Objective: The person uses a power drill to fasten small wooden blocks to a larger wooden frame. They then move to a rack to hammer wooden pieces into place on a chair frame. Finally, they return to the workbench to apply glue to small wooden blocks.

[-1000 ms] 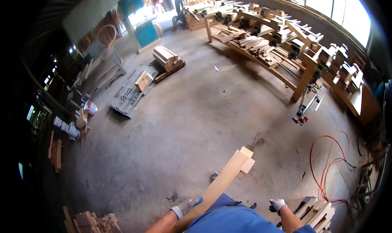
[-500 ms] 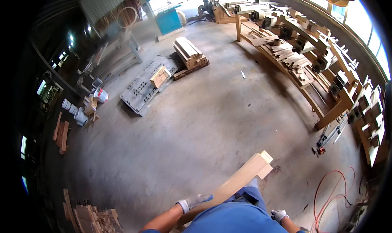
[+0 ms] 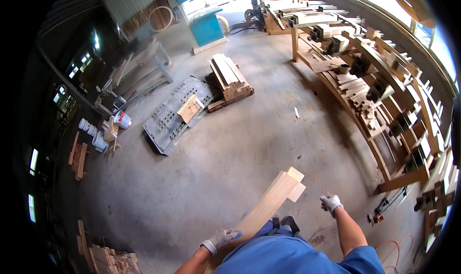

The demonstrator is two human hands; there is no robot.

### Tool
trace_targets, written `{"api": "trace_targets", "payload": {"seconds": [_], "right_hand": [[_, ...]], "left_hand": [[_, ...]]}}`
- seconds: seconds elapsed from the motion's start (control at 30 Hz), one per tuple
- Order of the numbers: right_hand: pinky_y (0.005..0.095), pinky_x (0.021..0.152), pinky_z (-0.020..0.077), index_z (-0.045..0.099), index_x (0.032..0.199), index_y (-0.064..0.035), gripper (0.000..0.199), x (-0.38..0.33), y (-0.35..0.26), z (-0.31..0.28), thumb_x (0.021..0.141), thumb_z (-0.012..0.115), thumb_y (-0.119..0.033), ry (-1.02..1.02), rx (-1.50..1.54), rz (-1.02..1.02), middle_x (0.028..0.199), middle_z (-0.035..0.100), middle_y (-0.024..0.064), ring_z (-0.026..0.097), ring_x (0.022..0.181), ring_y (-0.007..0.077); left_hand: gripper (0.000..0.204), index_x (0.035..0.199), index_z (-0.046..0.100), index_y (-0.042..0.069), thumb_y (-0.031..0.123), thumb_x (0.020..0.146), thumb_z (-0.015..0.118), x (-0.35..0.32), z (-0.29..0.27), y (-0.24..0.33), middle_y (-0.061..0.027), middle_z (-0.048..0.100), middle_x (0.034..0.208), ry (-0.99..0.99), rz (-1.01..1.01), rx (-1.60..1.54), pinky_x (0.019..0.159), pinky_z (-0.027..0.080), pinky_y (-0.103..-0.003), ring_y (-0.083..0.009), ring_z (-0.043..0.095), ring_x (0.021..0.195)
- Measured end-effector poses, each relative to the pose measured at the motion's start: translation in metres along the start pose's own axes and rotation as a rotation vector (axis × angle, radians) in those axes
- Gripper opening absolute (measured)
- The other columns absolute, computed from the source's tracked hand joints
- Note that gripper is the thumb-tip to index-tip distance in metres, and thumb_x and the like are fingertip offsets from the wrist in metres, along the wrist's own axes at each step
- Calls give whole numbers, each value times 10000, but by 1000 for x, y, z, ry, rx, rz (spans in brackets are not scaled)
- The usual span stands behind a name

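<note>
L hand [image 3: 221, 240], gloved: clasped on lt. wood boards [image 3: 266, 204]. R hand [image 3: 331, 204], gloved: half open, empty, above conc. flr [image 3: 216, 166].

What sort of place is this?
Probably a woodworking shop: there's a wooden rack crowded with wood pieces, a stack of boards, and a long plank in the person's gloved left hand.

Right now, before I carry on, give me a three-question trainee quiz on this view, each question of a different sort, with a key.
1. Which hand is on the pale boards?
2. True or false: a wooden block lies on the grey slotted panel.
3. Fill in: the person's shirt is ____.

Key:
1. The left hand; the right hand is apart from them.
2. True.
3. Blue.
</note>
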State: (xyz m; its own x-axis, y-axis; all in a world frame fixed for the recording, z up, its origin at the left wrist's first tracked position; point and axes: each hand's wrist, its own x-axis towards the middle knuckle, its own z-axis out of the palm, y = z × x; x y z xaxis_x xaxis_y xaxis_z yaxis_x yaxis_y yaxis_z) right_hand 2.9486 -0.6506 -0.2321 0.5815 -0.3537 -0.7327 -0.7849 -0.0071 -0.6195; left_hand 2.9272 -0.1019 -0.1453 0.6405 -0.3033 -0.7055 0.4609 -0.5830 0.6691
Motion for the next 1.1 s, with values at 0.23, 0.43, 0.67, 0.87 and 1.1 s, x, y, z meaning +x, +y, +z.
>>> {"api": "trace_targets", "payload": {"seconds": [0.23,0.43,0.67,0.87,1.1], "right_hand": [[319,538,503,702,857,-3,260,106,-137,42,942,708,-248,-90,-138,-134,720,672,54,631,593,149],[391,546,561,710,979,7,308,172,-75,13,921,717,-295,-130,-250,365,812,725,142,691,636,247],[396,625,607,655,1173,33,366,154,-166,61,998,655,-289,-297,-408,261,969,742,171,727,740,287],[366,605,595,685,1098,25,352,265,-237,81,986,679,-309,-301,-348,341,906,738,147,705,695,246],[360,599,556,732,935,-44,421,459,-399,45,988,559,-424,-372,-498,128,755,738,104,704,648,202]], "left_hand": [[627,1306,690,40,549,938,677,102,-72,106,-125,756,1162,-2,-48,-98,943,520,-352,-207,693,1063],[656,1276,715,56,608,928,653,201,-178,223,-147,745,1193,35,-36,74,982,488,-339,-217,676,1116],[694,1286,709,65,652,930,607,305,-270,311,-164,721,1253,-85,-4,92,1027,465,-339,-256,658,1167],[633,1262,724,97,623,926,620,400,-321,411,-169,731,1215,-126,-37,269,998,485,-362,-267,678,1130],[636,1210,728,77,634,931,599,504,-367,503,-195,744,1117,8,71,327,898,521,-414,-312,713,1029]]}}
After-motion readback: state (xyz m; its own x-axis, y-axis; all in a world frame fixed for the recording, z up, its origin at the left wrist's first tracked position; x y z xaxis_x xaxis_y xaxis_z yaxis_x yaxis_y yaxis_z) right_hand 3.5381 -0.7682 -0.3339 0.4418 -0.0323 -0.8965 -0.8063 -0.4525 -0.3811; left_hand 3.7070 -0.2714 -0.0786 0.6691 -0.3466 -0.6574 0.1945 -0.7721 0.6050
